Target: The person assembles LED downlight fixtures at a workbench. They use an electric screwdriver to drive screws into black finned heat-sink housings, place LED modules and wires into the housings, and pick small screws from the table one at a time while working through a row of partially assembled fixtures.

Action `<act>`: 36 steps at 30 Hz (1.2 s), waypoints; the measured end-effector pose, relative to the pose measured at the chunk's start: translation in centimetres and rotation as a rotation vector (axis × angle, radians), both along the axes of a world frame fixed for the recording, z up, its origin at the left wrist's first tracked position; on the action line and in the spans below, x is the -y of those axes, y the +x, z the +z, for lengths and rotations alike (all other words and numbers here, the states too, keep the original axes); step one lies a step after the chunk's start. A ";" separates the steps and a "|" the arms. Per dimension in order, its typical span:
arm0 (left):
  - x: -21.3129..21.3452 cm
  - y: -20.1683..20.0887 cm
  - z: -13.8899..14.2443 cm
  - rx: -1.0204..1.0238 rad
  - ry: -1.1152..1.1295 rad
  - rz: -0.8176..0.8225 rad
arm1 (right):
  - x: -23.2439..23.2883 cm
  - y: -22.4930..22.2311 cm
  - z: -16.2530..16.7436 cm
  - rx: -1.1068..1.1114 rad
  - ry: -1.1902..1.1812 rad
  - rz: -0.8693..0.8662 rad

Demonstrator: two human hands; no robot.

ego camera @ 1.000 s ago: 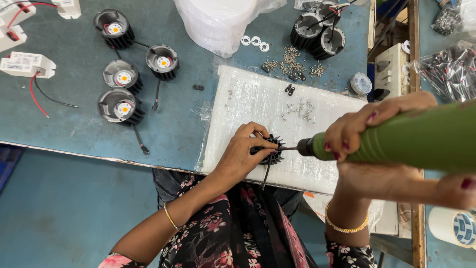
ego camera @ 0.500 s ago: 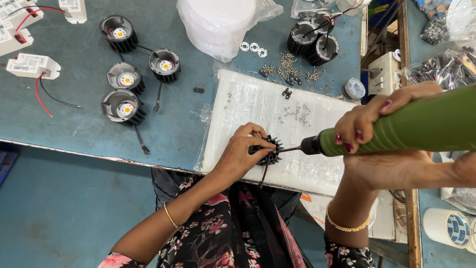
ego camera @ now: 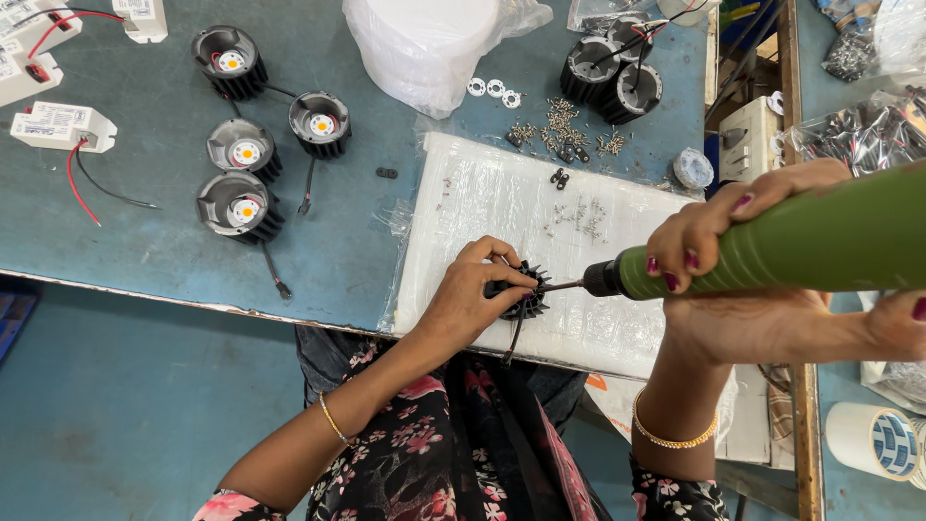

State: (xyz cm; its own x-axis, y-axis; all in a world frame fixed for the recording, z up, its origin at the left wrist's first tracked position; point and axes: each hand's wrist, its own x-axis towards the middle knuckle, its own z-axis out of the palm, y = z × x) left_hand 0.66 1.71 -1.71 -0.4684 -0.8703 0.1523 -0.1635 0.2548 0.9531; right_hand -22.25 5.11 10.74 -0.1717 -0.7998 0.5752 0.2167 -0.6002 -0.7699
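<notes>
My left hand grips a small black finned lamp housing on a white plastic-wrapped board, with a black wire hanging from it over the table edge. My right hand is wrapped around a green electric screwdriver held level, pointing left. Its thin bit touches the housing's right side.
Several finished lamp housings with yellow centres lie at the left on the blue table, beside white driver boxes with red wires. Loose screws, white washers, more black housings and a bagged white stack sit behind. A tape roll lies right.
The view has shifted slightly; both hands, the housing and the screwdriver keep nearly the same pose, with the bit still against the housing.
</notes>
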 end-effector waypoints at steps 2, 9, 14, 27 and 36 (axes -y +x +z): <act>0.0 0.0 0.0 -0.004 0.016 -0.004 | 0.1 -0.2 0.1 0.035 -0.008 0.018; 0.1 0.1 -0.2 -0.007 0.041 -0.014 | 0.6 -0.3 1.0 0.030 -0.066 -0.004; 0.2 0.1 -0.5 -0.019 0.012 -0.017 | -0.4 0.2 0.8 0.009 -0.012 -0.049; 0.2 0.0 -0.4 -0.015 0.047 -0.016 | 0.2 -0.1 0.6 -0.095 -0.034 -0.174; 0.0 0.1 -0.5 -0.031 0.008 -0.010 | -1.0 0.0 -0.1 0.061 -0.031 -0.088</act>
